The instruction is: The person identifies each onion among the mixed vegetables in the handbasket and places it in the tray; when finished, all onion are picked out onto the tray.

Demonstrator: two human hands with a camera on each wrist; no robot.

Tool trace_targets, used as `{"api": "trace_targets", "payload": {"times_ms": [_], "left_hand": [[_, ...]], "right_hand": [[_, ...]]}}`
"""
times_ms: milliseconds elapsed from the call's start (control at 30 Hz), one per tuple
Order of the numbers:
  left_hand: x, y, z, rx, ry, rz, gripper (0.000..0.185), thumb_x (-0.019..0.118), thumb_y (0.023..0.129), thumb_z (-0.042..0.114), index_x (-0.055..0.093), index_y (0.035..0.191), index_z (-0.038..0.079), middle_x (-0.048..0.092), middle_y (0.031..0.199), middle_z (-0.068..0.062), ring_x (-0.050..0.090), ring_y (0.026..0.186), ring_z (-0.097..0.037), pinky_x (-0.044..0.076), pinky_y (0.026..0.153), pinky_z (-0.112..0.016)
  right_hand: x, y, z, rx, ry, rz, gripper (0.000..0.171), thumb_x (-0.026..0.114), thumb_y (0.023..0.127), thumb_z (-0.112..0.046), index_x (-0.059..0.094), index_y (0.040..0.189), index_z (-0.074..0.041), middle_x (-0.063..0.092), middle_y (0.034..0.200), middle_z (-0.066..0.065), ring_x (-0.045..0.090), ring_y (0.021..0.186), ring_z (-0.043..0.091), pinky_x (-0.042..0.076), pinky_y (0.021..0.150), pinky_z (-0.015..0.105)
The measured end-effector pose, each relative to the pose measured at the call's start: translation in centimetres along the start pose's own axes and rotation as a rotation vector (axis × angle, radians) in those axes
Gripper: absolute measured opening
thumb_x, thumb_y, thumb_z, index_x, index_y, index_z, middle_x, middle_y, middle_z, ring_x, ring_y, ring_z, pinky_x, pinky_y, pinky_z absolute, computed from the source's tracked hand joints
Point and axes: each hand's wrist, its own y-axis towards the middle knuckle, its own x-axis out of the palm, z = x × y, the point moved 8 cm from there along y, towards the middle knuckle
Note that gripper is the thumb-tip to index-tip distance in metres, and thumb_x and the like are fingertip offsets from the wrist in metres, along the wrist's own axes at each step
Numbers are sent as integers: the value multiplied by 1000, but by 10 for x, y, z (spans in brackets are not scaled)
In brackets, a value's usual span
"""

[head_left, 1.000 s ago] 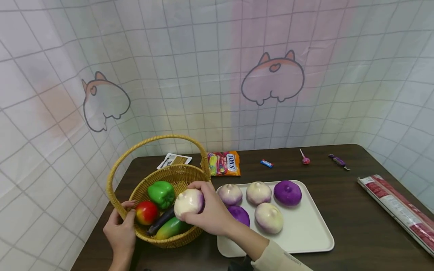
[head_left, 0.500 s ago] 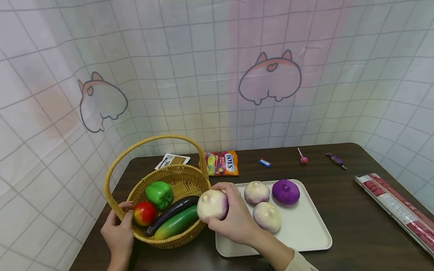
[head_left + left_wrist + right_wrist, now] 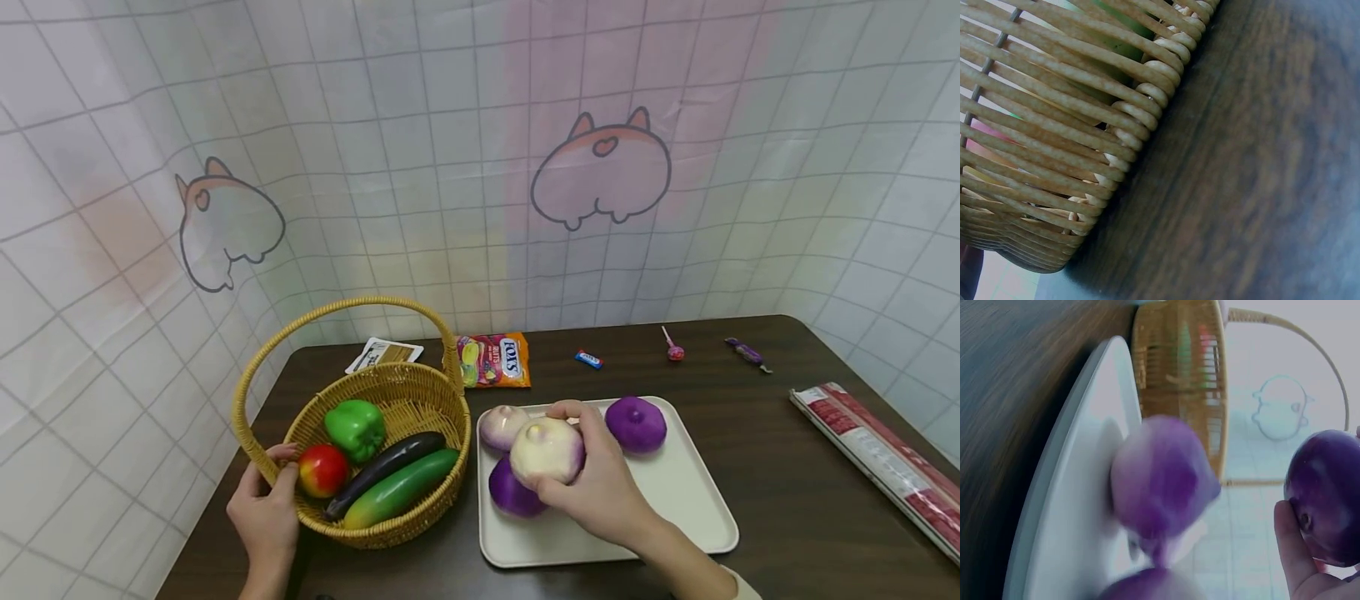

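My right hand (image 3: 603,483) holds a white-and-purple turnip (image 3: 546,452) above the left part of a cream tray (image 3: 678,500); its purple side (image 3: 1329,497) faces the right wrist camera. A pale turnip (image 3: 501,427) and a purple one (image 3: 513,487) lie at the tray's left, another purple one (image 3: 636,425) at its back right. The hand covers the tray's middle. My left hand (image 3: 266,512) grips the wicker basket (image 3: 390,533) at its left rim by the handle. Inside lie a green bell pepper (image 3: 355,429), a red-yellow fruit (image 3: 323,471), an eggplant (image 3: 386,473) and a green-yellow cucumber (image 3: 405,490).
Along the back of the dark table (image 3: 720,392) lie a white-brown packet (image 3: 384,354), a candy bag (image 3: 493,360), a small blue-red sweet (image 3: 588,359), a lollipop (image 3: 674,350) and a purple-wrapped candy (image 3: 747,354). A long red-white package (image 3: 885,462) lies at the right.
My right hand has carried the turnip from over the basket rightward to over the tray, uncovering the eggplant and cucumber. My left hand stays at the basket's rim.
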Motion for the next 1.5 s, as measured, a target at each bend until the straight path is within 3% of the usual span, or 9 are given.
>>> {"api": "trace_targets", "payload": {"times_ms": [367,533,767,1000,1167,1500], "left_hand": [[1,-1,-1,-15,18,2,20,63,83,-13,72,99,-5,71,95,-17,62,95,-6,43,82,-14],[2,-1,-1,-13,8,-3,20,64,83,-12,72,99,-4,71,97,-15,62,95,-6,43,82,-15],[3,-2,0,-8,0,-5,20,64,83,-12,72,99,-3,71,97,-15,62,95,-5,43,82,-15],[2,-2,3,4,-6,-2,19,65,83,-12,72,98,-3,71,96,-15,63,95,-6,43,83,-15],[1,-1,1,6,-2,-10,20,64,84,-12,72,100,-4,71,98,-17,63,96,-6,44,83,-15],[1,-1,0,-5,10,-18,20,64,85,-10,72,101,-2,71,99,-16,63,96,-5,44,82,-14]], "right_hand": [[-52,-12,24,3,-9,81,71,84,65,1,46,124,-7,52,122,0,55,105,11,45,85,20],[-71,-19,33,-6,-22,94,70,81,67,5,44,125,-5,48,127,1,54,105,10,47,81,20],[-91,-28,50,51,-32,111,68,78,74,4,40,130,-4,44,125,5,54,100,6,51,74,20],[-108,-29,65,69,27,118,61,69,81,8,36,132,2,43,125,0,52,103,6,47,80,15],[-121,-31,77,91,63,93,57,65,85,9,36,133,2,44,125,-1,52,103,5,46,80,15],[-136,-42,91,92,-84,-61,62,71,83,2,38,136,-1,45,126,-5,49,104,1,46,78,16]]}}
